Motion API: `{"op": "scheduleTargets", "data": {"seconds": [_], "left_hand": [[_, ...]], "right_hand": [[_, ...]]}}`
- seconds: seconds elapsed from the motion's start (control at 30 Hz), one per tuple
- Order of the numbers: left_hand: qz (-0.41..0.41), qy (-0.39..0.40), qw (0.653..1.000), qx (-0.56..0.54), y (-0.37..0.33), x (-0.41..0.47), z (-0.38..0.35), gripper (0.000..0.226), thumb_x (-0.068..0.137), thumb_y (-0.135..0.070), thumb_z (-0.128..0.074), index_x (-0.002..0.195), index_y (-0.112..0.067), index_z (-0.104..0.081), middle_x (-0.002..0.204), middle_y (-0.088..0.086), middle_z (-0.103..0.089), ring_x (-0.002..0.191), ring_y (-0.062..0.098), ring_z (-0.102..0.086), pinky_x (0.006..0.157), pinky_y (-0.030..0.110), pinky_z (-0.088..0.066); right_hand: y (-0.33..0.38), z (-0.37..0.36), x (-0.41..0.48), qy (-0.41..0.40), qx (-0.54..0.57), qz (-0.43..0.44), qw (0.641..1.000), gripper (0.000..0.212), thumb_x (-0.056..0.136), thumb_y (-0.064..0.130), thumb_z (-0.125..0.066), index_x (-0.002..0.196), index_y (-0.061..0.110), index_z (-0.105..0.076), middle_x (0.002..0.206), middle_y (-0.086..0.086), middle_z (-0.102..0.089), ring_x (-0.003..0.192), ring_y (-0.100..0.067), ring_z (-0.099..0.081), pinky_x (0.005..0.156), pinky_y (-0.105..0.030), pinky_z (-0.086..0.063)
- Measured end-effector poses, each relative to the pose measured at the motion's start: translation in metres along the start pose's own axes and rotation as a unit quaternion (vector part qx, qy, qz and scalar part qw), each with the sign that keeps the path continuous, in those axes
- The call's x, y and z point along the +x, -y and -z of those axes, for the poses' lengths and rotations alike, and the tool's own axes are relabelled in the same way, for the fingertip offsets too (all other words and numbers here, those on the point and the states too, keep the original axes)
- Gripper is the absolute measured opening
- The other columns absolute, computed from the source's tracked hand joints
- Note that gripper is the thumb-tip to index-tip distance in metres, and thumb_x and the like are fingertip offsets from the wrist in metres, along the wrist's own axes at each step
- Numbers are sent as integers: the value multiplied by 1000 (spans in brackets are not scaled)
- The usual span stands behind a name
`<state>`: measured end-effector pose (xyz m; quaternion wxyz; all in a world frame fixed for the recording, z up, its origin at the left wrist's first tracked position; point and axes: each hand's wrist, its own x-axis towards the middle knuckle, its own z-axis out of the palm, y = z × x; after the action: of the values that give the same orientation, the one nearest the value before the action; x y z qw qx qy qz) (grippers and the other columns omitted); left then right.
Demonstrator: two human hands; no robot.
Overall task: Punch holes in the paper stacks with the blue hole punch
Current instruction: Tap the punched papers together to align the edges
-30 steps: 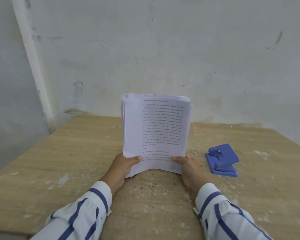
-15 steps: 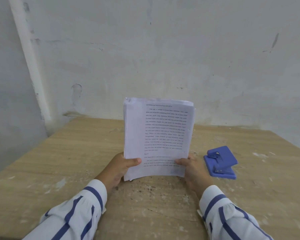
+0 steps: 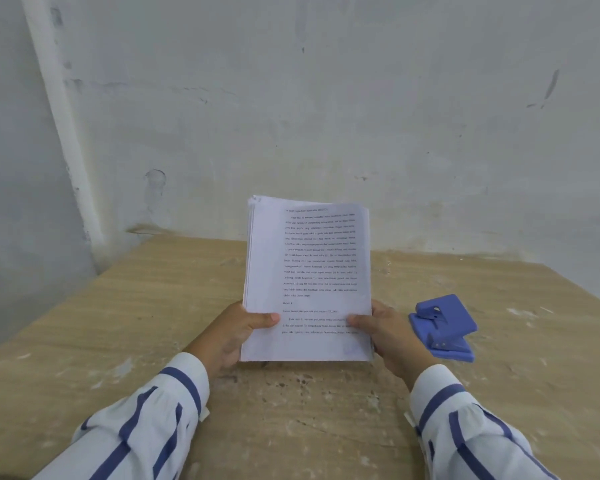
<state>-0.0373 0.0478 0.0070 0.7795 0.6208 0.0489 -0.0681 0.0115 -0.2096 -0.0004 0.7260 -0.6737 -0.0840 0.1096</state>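
A thick stack of printed white paper (image 3: 309,271) stands upright on its bottom edge above the wooden table (image 3: 153,306), text facing me. My left hand (image 3: 236,334) grips its lower left side, thumb on the front sheet. My right hand (image 3: 392,337) grips its lower right side the same way. The blue hole punch (image 3: 442,327) lies on the table just right of my right hand, untouched, its lever raised.
A grey-white wall (image 3: 326,116) rises right behind the table, with a corner and pale strip at the left. The tabletop is scuffed and paint-flecked. Striped sleeves cover both forearms near the front edge.
The stack's bottom edge, bent against the table a second ago, has straightened. Both hands have shifted slightly on its lower sides. The punch has not moved.
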Motion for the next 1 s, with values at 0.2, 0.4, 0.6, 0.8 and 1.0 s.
{"op": "scheduleTargets", "data": {"seconds": [0.2, 0.4, 0.6, 0.8, 1.0], "left_hand": [[34, 37, 999, -21, 3, -3, 5, 46, 71, -7, -73, 116, -5, -65, 114, 15, -72, 103, 34, -69, 80, 42, -59], [57, 48, 997, -17, 7, -5, 4, 46, 69, -7, -73, 114, -4, -66, 114, 16, -71, 104, 34, -69, 83, 44, -57], [38, -33, 998, -39, 1, 2, 0, 26, 85, -5, -65, 111, -4, -65, 98, 15, -76, 85, 33, -74, 66, 41, -60], [44, -64, 997, 25, 8, 2, -9, 33, 90, -1, -58, 123, -6, -58, 118, 19, -67, 108, 39, -64, 95, 55, -49], [38, -99, 992, 70, 11, 7, -8, 35, 91, -1, -56, 126, -5, -57, 120, 17, -66, 108, 37, -63, 95, 50, -49]], "right_hand": [[0, -2, -7, 40, 70, -29, 996, 41, 69, 17, -76, 108, 10, -66, 104, -14, -73, 91, -35, -70, 68, -38, -58], [-10, -6, -10, 9, 79, -62, 995, 35, 71, 14, -75, 104, 6, -66, 97, -16, -74, 85, -35, -71, 67, -40, -59], [-13, -6, -9, -24, 65, -56, 996, 32, 79, 11, -71, 109, 5, -63, 99, -16, -74, 87, -37, -70, 75, -45, -58], [-18, -6, -11, -43, 70, -60, 995, 29, 80, 7, -69, 108, 8, -63, 96, -14, -74, 82, -33, -72, 65, -39, -59], [-22, -10, -5, -75, -6, -68, 995, 27, 80, 10, -69, 105, 16, -63, 93, -7, -75, 78, -28, -73, 68, -38, -59]]}}
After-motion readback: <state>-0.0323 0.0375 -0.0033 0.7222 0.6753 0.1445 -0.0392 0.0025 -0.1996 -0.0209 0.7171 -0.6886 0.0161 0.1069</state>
